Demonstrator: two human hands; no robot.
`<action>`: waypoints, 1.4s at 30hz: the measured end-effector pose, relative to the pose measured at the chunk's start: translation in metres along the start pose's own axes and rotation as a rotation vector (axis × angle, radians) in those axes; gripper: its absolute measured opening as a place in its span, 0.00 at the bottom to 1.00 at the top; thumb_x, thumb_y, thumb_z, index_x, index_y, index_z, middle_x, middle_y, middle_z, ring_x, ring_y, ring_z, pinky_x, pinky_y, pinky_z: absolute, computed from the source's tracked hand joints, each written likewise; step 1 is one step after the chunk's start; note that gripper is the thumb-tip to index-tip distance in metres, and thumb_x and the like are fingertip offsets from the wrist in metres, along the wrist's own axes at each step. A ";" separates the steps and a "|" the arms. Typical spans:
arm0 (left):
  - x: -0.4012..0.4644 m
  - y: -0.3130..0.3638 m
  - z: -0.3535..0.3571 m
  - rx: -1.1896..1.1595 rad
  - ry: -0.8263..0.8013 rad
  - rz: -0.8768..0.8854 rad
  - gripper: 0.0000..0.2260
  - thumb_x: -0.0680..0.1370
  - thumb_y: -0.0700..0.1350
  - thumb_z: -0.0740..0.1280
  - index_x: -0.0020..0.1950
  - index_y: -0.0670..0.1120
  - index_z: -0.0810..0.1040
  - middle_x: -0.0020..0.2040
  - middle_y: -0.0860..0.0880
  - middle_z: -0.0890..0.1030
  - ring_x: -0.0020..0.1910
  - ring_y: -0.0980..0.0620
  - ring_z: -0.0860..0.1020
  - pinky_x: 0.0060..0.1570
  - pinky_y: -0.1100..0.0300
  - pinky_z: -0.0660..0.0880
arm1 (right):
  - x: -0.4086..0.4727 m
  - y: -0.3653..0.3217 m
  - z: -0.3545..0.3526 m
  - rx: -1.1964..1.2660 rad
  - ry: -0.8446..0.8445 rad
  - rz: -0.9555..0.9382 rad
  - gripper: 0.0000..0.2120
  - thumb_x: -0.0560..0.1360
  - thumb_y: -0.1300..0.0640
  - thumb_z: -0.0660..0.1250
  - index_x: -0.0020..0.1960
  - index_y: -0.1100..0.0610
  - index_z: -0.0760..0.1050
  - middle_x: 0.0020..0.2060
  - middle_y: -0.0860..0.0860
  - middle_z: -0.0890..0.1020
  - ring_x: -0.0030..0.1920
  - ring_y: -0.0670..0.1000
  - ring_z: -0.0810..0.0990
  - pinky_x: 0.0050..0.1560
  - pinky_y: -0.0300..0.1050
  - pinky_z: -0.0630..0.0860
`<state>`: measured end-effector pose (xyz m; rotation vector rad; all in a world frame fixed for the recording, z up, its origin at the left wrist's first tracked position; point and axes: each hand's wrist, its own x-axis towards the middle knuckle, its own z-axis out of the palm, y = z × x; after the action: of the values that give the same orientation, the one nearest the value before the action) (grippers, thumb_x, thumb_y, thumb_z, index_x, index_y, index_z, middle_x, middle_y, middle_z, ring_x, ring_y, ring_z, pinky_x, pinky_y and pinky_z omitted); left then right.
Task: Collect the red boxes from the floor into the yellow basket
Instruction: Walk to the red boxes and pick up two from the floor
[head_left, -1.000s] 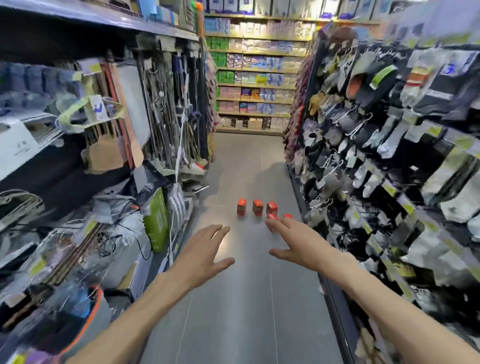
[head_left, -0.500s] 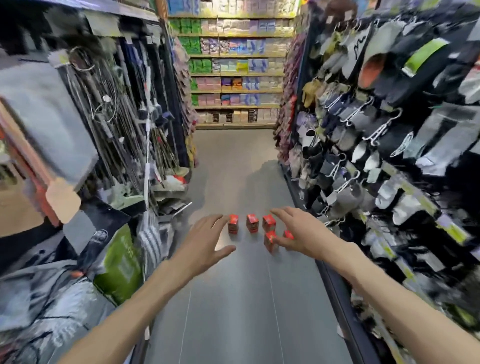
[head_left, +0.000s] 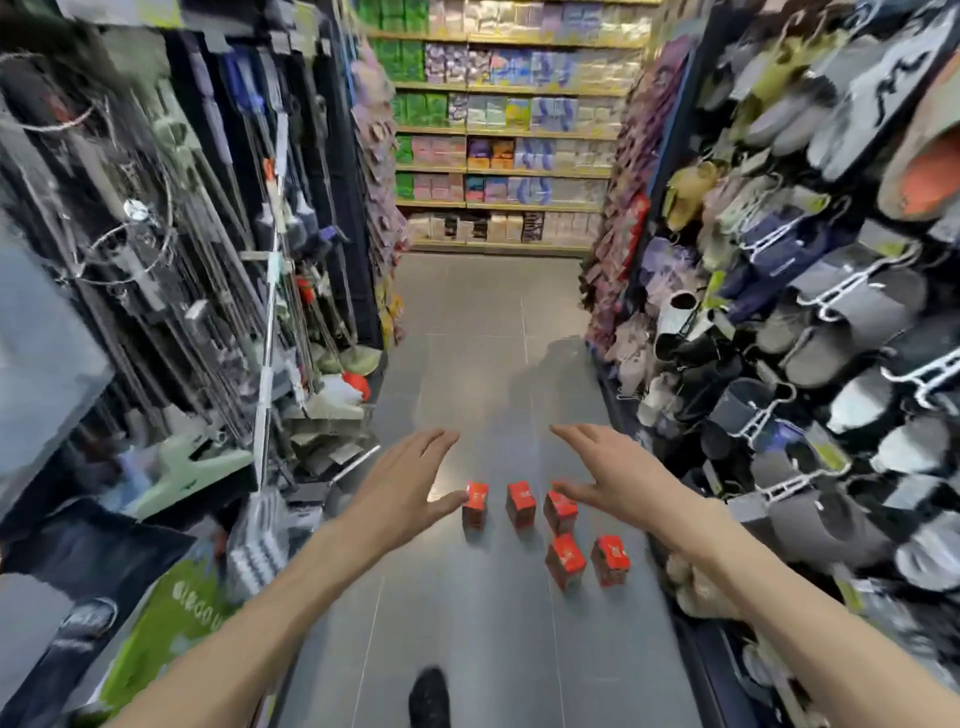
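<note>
Both arms reach forward over the aisle floor (head_left: 467, 623), and neither hand is holding anything. The left hand (head_left: 402, 480) is spread flat, fingers straight, palm down, its thumb tip showing just left of the first box. The right hand (head_left: 615, 475) is flat and released too, thumb pointing in over the third box of the row. Five red boxes (head_left: 521, 503) stand on the grey tiles: three in a row across the middle of the aisle, apart from one another, and two more nearer the person, toward the right-hand rack. That rack is hung with slippers (head_left: 831, 312); mops (head_left: 280, 260) and other cleaning gear crowd the left side. Shelves (head_left: 509, 130) of packets close off the far end. A dark shoe (head_left: 428, 699) shows at the bottom edge.
</note>
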<state>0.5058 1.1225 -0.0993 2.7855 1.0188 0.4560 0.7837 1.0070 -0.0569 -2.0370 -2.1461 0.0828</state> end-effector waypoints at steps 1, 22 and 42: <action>0.024 -0.014 0.007 -0.013 -0.003 0.003 0.35 0.76 0.65 0.63 0.77 0.48 0.63 0.73 0.48 0.68 0.72 0.47 0.67 0.69 0.52 0.66 | 0.022 0.010 0.006 -0.002 0.006 0.004 0.35 0.76 0.43 0.69 0.77 0.54 0.61 0.67 0.54 0.73 0.65 0.57 0.72 0.63 0.49 0.70; 0.408 -0.227 0.290 -0.136 -0.312 -0.156 0.32 0.76 0.61 0.65 0.75 0.48 0.65 0.71 0.48 0.72 0.68 0.47 0.71 0.66 0.49 0.70 | 0.370 0.305 0.197 0.202 -0.135 0.306 0.31 0.73 0.46 0.73 0.71 0.58 0.70 0.63 0.55 0.77 0.62 0.59 0.76 0.60 0.54 0.75; 0.385 -0.383 0.827 -0.264 -0.595 -0.732 0.48 0.73 0.62 0.72 0.79 0.38 0.52 0.75 0.39 0.65 0.73 0.40 0.65 0.68 0.47 0.65 | 0.474 0.421 0.678 0.381 -0.290 0.462 0.29 0.77 0.44 0.67 0.75 0.50 0.63 0.69 0.50 0.71 0.69 0.51 0.68 0.65 0.48 0.66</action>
<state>0.8243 1.6411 -0.8792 1.9163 1.5304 -0.2950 1.0628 1.5606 -0.7479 -2.3305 -1.5757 0.8242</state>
